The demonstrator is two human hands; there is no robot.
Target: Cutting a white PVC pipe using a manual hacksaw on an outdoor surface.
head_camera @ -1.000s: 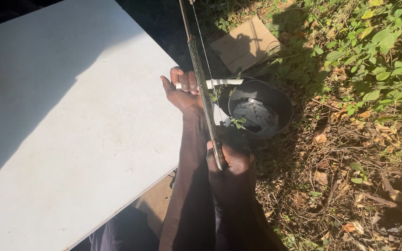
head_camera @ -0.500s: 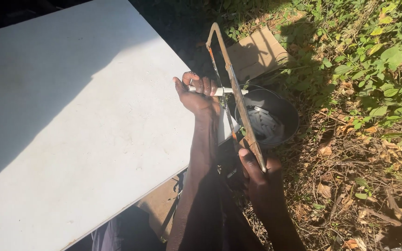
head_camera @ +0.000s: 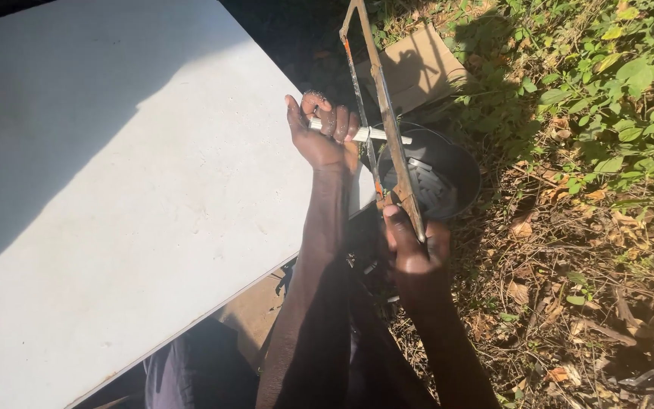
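Nearest the camera, the right hand (head_camera: 412,246) is wrapping its fingers tight around the handle end of a rusty hacksaw (head_camera: 384,125), just off the right edge of the white table (head_camera: 115,197). The wrist is running straight up from the forearm, so the frame is leaning away from the body and its far end is reaching out over the ground beyond the table.

Further out, the left hand (head_camera: 319,132) is clenching a thin white pipe (head_camera: 369,135) at the table's right edge, fingers curled over it and pressed together, thumb side turned towards the table. The pipe is sticking out past the edge, which is leaving its free end clear for the blade crossing it, just beside the knuckles.

Directly below the overhanging pipe end, a black pot (head_camera: 437,178) is sitting on the ground, seemingly placed to catch offcuts. Beyond it, a flat piece of cardboard (head_camera: 414,68) is lying among leafy weeds (head_camera: 615,91).
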